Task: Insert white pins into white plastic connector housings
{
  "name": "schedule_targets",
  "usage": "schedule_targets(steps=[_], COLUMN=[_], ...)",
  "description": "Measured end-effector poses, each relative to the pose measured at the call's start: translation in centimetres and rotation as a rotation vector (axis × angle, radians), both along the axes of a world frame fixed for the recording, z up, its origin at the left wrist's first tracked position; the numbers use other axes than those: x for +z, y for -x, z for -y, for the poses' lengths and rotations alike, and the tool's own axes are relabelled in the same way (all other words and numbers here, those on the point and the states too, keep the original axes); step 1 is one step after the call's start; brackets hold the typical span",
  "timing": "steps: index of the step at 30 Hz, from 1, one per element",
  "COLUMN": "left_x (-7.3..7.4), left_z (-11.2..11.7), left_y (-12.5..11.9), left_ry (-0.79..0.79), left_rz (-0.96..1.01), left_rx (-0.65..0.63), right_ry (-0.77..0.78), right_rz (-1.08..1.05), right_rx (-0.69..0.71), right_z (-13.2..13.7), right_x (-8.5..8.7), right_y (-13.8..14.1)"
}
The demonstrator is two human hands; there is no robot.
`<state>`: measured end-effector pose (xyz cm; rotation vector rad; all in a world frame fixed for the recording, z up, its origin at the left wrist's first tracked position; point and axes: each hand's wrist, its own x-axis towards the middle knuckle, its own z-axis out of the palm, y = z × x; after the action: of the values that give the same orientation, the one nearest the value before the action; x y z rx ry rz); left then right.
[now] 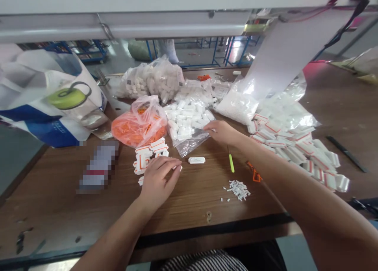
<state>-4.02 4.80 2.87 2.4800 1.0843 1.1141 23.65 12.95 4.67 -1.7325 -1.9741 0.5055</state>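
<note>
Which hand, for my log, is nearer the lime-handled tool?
Right: the right hand is just beyond the lime-handled tool; the left hand is farther, to its left.

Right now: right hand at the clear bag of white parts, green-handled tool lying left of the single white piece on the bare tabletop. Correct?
Not quite: the green-handled tool lies right of the single white piece, per the head view. Right hand at the clear bag of white parts stands.

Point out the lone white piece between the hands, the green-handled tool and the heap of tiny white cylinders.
Lone white piece (196,160): head view, middle of its upper face.
Green-handled tool (231,163): head view, on the handle.
Heap of tiny white cylinders (239,189): head view, middle of the heap.
</note>
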Motion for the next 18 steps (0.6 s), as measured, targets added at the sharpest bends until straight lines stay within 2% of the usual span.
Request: schedule_targets(steps=[5, 7, 10, 12, 14, 16, 17, 18], left_x=[-0.5, 0.2, 2.4, 3.7, 4.5, 4.8, 4.8, 4.7], left_z=[-0.9, -1.5, -3.4, -5.8, -9.2, -13.0, -14.9, -16.7], left_y=[0.4, 0.6, 0.3, -0.6, -2.2, -4.2, -5.1, -6.0], left_ry=[0.089, 0.142, 0.207, 0.166, 0.123, 0.167, 0.208, 0.235], left_rz=[0.056, 0.082, 0.056, -0.025, -0.151, -0.355, -0.463, -0.499], left_rx=[0.059, 0.106, 0.116, 0.089, 0.096, 0.165, 0.240, 0.293], right_ry=[0.009, 0.005, 0.039, 0.071, 0.089, 0.084, 0.076, 0.065], right_rz=[0.018, 0.017, -0.003, -0.023, -0.049, -0.083, -0.102, -0.121], right_rx=[-0.232, -0.316, -0.359, -0.369, -0.377, -0.388, -0.396, -0.408], right_z=[-4.6, -6.3, -8.5, -9.3, -9.4, -8.9, -8.7, -8.4], right_x=[-0.7, -1.1, -2.0, -2.7, -3.2, -3.4, -3.5, -3.6], right_y=[-1.3, -2.0, -2.1, -1.9, -1.8, -1.9, -2.0, -2.1])
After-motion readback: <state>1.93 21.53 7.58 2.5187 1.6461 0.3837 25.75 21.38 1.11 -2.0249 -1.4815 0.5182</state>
